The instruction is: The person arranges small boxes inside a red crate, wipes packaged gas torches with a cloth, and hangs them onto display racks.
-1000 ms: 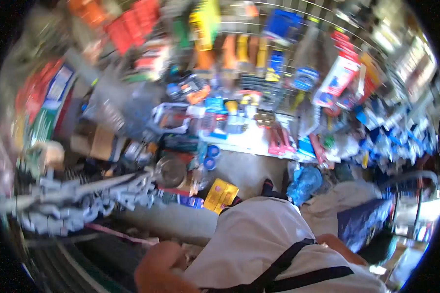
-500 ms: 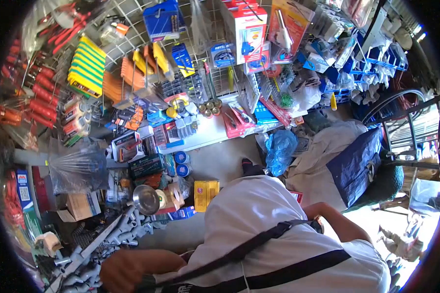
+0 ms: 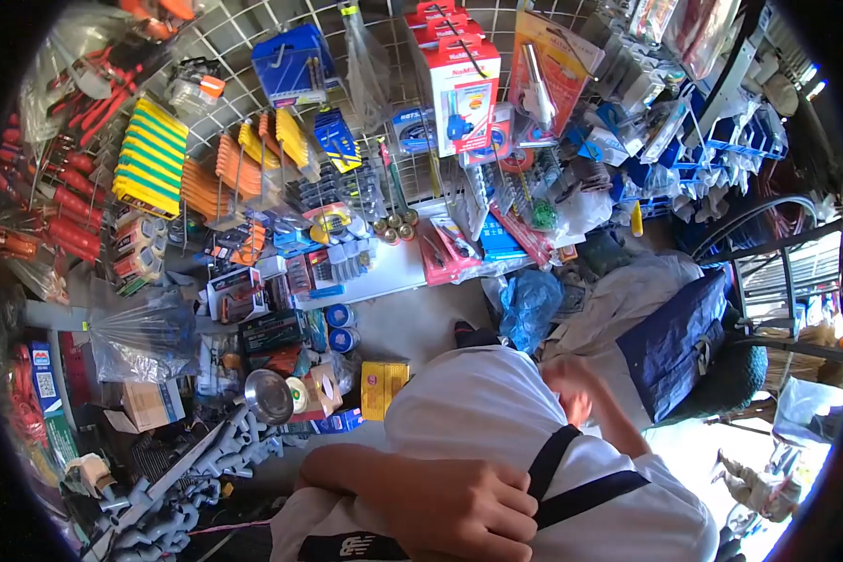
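From my remote seat I had the left hand (image 3: 468,513) low over the white shirt (image 3: 468,403), its back toward the camera and its fingers bent beside the black strap (image 3: 551,459); whether they gripped it, I could not tell. The strap lay across the shirt, on the person's body, in two dark lengths leading toward that hand. The right hand (image 3: 573,386) was near the shirt's right edge, blurred (my picture smeared it badly), so I could not tell whether it was clenched, loose or holding something. I judged the handling of the strap to be partway: it was already on the body, but nothing showed it settled. The red-and-white packages (image 3: 464,94) hung well apart from both hands, and the yellow box (image 3: 384,389) stood untouched
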Motion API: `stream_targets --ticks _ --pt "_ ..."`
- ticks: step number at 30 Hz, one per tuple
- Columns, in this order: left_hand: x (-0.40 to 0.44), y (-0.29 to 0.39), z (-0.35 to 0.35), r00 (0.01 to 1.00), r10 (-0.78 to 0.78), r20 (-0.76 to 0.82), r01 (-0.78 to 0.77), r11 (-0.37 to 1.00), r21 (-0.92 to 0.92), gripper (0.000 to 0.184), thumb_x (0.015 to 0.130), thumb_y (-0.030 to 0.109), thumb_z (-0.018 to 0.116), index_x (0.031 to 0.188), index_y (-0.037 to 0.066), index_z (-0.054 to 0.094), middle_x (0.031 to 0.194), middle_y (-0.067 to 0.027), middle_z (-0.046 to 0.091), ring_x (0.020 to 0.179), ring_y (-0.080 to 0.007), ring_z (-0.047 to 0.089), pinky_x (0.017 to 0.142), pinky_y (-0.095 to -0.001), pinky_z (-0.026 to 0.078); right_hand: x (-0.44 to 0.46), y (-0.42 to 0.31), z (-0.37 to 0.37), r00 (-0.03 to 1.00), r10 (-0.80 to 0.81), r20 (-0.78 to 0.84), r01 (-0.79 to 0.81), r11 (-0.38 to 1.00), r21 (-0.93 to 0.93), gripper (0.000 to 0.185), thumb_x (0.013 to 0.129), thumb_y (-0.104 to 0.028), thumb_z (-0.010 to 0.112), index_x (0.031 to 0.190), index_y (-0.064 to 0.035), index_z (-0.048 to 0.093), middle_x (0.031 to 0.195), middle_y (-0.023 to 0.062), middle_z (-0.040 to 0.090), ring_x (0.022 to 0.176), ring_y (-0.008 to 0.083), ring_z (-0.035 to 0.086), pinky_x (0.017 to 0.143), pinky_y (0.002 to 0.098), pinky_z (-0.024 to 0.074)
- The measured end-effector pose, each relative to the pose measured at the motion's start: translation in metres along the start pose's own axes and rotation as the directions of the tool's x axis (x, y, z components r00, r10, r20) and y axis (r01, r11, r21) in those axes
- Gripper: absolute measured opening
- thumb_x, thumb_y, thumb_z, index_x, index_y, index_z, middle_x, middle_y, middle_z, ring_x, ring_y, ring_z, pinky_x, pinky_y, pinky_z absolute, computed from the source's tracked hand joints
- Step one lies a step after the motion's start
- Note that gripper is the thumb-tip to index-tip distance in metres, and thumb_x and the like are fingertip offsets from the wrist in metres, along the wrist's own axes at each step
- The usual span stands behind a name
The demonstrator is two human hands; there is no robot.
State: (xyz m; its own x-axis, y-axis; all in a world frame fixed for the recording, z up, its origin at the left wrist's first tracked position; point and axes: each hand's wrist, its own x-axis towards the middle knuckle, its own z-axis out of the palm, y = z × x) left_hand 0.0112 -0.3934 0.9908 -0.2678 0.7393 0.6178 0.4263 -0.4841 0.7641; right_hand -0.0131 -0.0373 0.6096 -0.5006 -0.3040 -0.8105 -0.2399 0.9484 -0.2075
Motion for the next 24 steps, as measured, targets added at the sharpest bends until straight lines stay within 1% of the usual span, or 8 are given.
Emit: stream_targets --ticks 1,5,7,8,11,13,16,24 --pt "0.0 -0.002 0.002 0.997 -0.022 -0.07 0.019 0.999 -0.037 0.02 0.092 0.028 0.06 0.091 0.009 0.059 0.075 -0.004 0.054 0.067 -0.0239 0.055 0.062 -0.0381 0.04 0.028 0.022 -0.021 0.956 -0.197 -0.216 0.228 0.966 0.126 0.029 0.08 -0.042 0.062 0.087 -0.0138 0.064 0.089 0.0139 0.069 0.083 0.0324 0.067 0.069 0.0452 0.0514" --pt "-0.013 -0.019 0.011 0.933 -0.193 -0.304 0.129 0.967 -0.22 0.025 0.092 0.03 0.063 0.1 0.007 0.06 0.074 -0.0057 0.055 0.068 -0.0225 0.055 0.064 -0.038 0.041 0.022 -0.028 -0.196 0.913 0.159 -0.377 0.154 0.72 0.677 0.024 0.086 -0.026 0.066 0.093 -0.003 0.064 0.071 0.0051 0.067 0.061 0.0125 0.062 0.056 0.0343 0.05" --pt "-0.028 -0.032 0.014 0.868 -0.266 -0.42 0.155 0.948 -0.279 0.033 0.09 0.031 0.067 0.108 0.005 0.058 0.075 -0.0063 0.054 0.066 -0.0211 0.053 0.063 -0.0361 0.04 0.041 -0.028 -0.243 0.541 0.055 -0.839 0.472 0.805 0.358 0.043 0.084 -0.036 0.069 0.107 -0.0016 0.059 0.078 0.0179 0.068 0.07 0.033 0.069 0.062 0.0402 0.0518" --pt "-0.038 -0.037 0.017 0.799 -0.366 -0.476 0.227 0.918 -0.326 0.035 0.089 0.033 0.068 0.107 0.005 0.058 0.076 -0.0054 0.055 0.067 -0.0187 0.053 0.066 -0.0345 0.041 0.045 -0.032 -0.273 0.535 0.08 -0.841 0.44 0.824 0.358 0.052 0.084 -0.038 0.067 0.116 -0.0008 0.053 0.088 0.0246 0.067 0.081 0.0418 0.067 0.068 0.0442 0.0522" --pt "-0.064 -0.049 0.029 0.537 -0.567 -0.624 0.33 0.823 -0.463 0.042 0.086 0.04 0.07 0.105 0.005 0.057 0.079 -0.0037 0.056 0.069 -0.013 0.053 0.069 -0.0298 0.043 0.055 -0.052 -0.342 0.106 0.056 -0.993 0.473 0.875 0.1 0.057 0.082 -0.038 0.069 0.123 -0.0011 0.052 0.108 0.0277 0.063 0.097 0.0434 0.063 0.081 0.0466 0.0497" --pt "-0.08 -0.058 0.04 0.336 -0.596 -0.73 0.289 0.802 -0.522 0.047 0.086 0.044 0.07 0.103 0.003 0.056 0.079 -0.0034 0.056 0.069 -0.0112 0.053 0.067 -0.0266 0.043 0.046 -0.078 -0.377 -0.007 0.123 -0.992 0.494 0.863 0.104 0.052 0.082 -0.034 0.072 0.118 0.0006 0.055 0.101 0.0235 0.067 0.095 0.0383 0.066 0.079 0.0411 0.0515" --pt "-0.103 -0.063 0.049 0.152 -0.558 -0.816 0.292 0.814 -0.502 0.05 0.087 0.048 0.068 0.1 0.002 0.054 0.076 -0.004 0.054 0.066 -0.0111 0.052 0.063 -0.0247 0.043 0.042 -0.097 -0.409 0.091 0.066 -0.994 0.62 0.777 0.109 0.041 0.083 -0.034 0.072 0.105 -0.0009 0.062 0.083 0.0161 0.07 0.081 0.0331 0.07 0.07 0.0385 0.0532" --pt "-0.129 -0.051 0.051 -0.039 -0.326 -0.945 0.343 0.883 -0.319 0.045 0.092 0.045 0.062 0.095 0.0 0.053 0.07 -0.0042 0.053 0.062 -0.0099 0.048 0.058 -0.0238 0.039 0.049 -0.092 -0.405 -0.18 0.018 -0.984 0.456 0.887 -0.067 0.021 0.083 -0.019 0.065 0.083 0.0019 0.062 0.075 0.0256 0.06 0.072 0.0446 0.061 0.061 0.043 0.0484"
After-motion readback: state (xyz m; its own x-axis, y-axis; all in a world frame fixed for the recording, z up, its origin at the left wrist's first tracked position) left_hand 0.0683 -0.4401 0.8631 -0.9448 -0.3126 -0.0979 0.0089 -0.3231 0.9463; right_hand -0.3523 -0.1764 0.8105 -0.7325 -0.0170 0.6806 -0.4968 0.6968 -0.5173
